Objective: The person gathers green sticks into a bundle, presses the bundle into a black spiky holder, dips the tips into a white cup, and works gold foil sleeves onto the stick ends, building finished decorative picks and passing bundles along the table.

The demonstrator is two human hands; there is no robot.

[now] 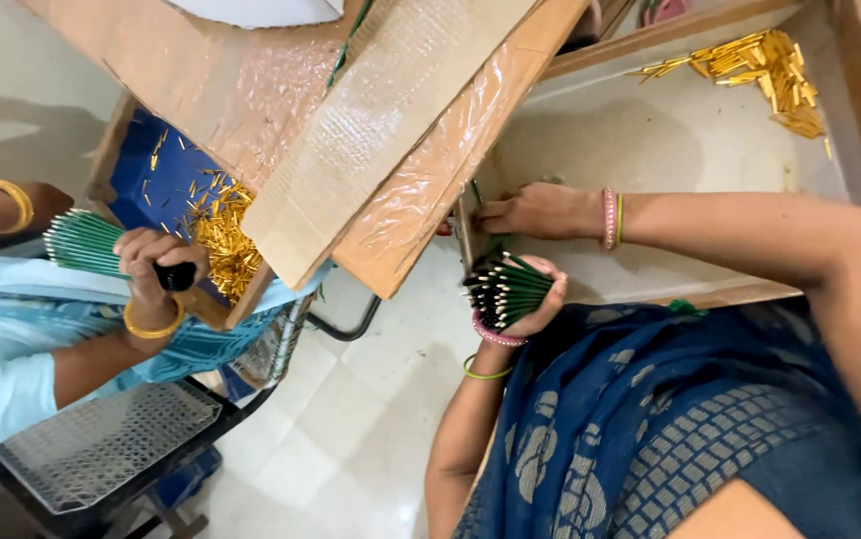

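Left hand point(538, 299) — fingers wrapped round green pencil bundle point(503, 289); right hand point(535, 213) at tray point(650, 140) edge — seemingly picking, grip unclear.

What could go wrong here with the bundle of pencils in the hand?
1. The left hand holds a thick bundle of pencils loosely over the floor, so some could slip out.
2. The right hand reaches along the tray edge, where a pencil could catch.
3. The co-worker's hand works close by, so the bundles may bump.
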